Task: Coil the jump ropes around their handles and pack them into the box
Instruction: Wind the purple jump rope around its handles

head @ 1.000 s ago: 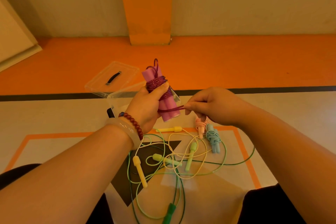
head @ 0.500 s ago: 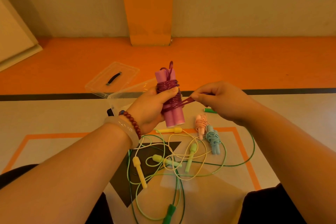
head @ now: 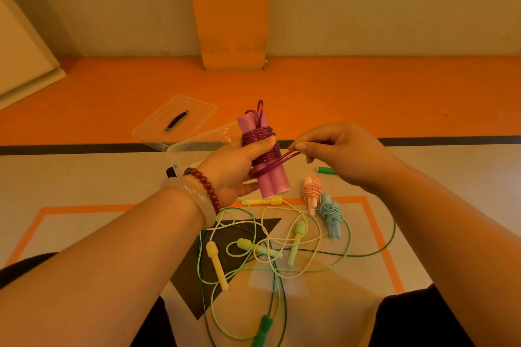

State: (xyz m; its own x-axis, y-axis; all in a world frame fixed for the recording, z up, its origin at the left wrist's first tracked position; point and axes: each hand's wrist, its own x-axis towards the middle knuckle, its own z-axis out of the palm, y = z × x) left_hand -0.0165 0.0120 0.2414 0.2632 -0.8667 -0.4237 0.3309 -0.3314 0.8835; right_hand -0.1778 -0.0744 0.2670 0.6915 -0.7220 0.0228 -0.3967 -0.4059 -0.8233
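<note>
purple glossy jump rope [head: 258, 132], coiled round its paired pink cylindrical handles [head: 272, 183], stands near upright above floor in our left hand [head: 231, 170], fingers curled round bundle, thumb pressing coils. our right hand [head: 346, 153], just right of bundle, pinches loose strands, taut, running sideways across handles' long axis. clear plastic box [head: 197, 144] sits just behind left hand.
</note>
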